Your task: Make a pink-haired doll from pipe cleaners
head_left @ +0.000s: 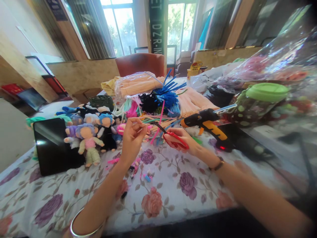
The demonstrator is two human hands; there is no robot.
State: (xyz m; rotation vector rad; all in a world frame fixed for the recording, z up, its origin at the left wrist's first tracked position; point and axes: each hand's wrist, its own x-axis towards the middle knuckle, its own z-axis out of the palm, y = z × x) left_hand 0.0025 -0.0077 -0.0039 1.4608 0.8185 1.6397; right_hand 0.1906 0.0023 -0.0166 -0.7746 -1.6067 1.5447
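My right hand (189, 140) is wrapped round the red handles of a pair of scissors (173, 140). Their dark blades point left, toward the fingertips of my left hand (132, 140). Those fingers are closed in a pinch, with thumb against forefinger. Pink bits show beside and behind them, but what the pinch holds is too small to tell. Past both hands lies a loose heap of fuzzy pipe cleaners (170, 97) in blue, black, pink and peach. One long pink pipe cleaner (160, 117) stands up between the hands.
Several small yarn-haired dolls (88, 143) crowd the left, beside a propped black tablet (53, 145). A yellow-and-black glue gun (205, 124) with a lit red light stands right. Behind it is a green-lidded container (266, 96). Small scraps (148, 178) dot the flowered tablecloth (173, 205).
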